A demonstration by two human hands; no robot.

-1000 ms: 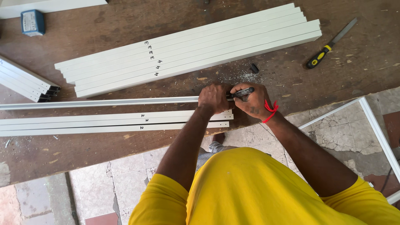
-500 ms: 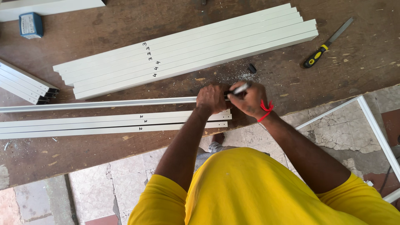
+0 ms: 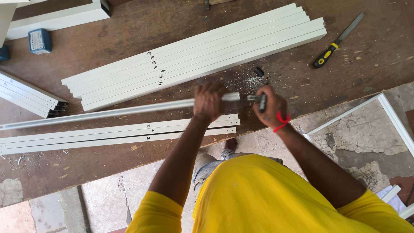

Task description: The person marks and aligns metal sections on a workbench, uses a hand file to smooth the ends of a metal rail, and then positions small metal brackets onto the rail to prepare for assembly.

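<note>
My left hand (image 3: 209,101) grips a long white metal bar (image 3: 108,113) near its right end, holding it just above the brown workbench (image 3: 129,47). My right hand (image 3: 269,105), with a red band at the wrist, is closed on a small dark tool (image 3: 258,99) held against the bar's end. Fine metal shavings (image 3: 248,82) lie on the bench just beyond the hands. Two more white bars (image 3: 116,133) lie flat below the held one.
A stack of several long white bars (image 3: 194,56) lies diagonally across the bench. A yellow-handled file (image 3: 338,41) rests at the right. A blue box (image 3: 39,41) and more white profiles (image 3: 28,95) sit at the left. A white frame (image 3: 388,112) leans at the right.
My hands have drawn apart: the right hand has pulled the dark tool off to the right of the bar's end. The left hand still grips the bar.
</note>
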